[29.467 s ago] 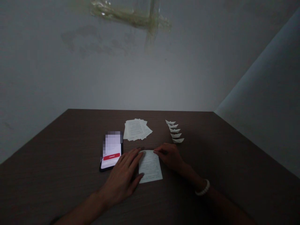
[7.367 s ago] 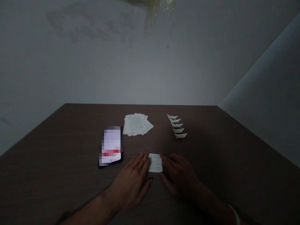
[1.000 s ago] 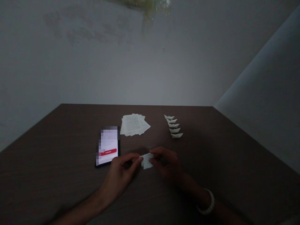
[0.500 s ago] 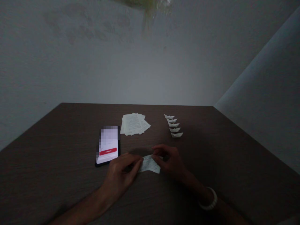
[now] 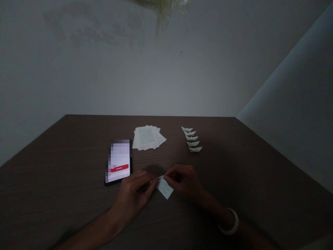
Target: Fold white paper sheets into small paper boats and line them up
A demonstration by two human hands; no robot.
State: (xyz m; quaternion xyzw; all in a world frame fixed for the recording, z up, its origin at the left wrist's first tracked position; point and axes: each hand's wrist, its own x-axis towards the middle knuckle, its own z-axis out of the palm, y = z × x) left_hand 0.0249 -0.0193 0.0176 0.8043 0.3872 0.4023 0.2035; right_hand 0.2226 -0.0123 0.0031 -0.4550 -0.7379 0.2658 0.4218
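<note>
Between my two hands is a small piece of printed paper (image 5: 165, 188), one corner pointing down toward me. My left hand (image 5: 136, 189) pinches its left edge between thumb and fingers. At the paper's upper right, my right hand (image 5: 184, 178) is closed on it in a pinch, thumb against forefinger. The upper part of the paper is partly hidden by the fingertips, so I cannot tell exactly how it is folded there.
A phone (image 5: 119, 156) with a lit screen lies left of my hands. Behind them is a loose stack of printed papers (image 5: 147, 138). Several folded paper boats (image 5: 194, 144) stand in a row at the right. The brown table (image 5: 65, 156) meets a grey wall (image 5: 117, 83).
My right hand has moved slightly left, closer to my left hand. The paper, spread wide before, now shows a smaller, turned shape, its right part brought over leftward.
</note>
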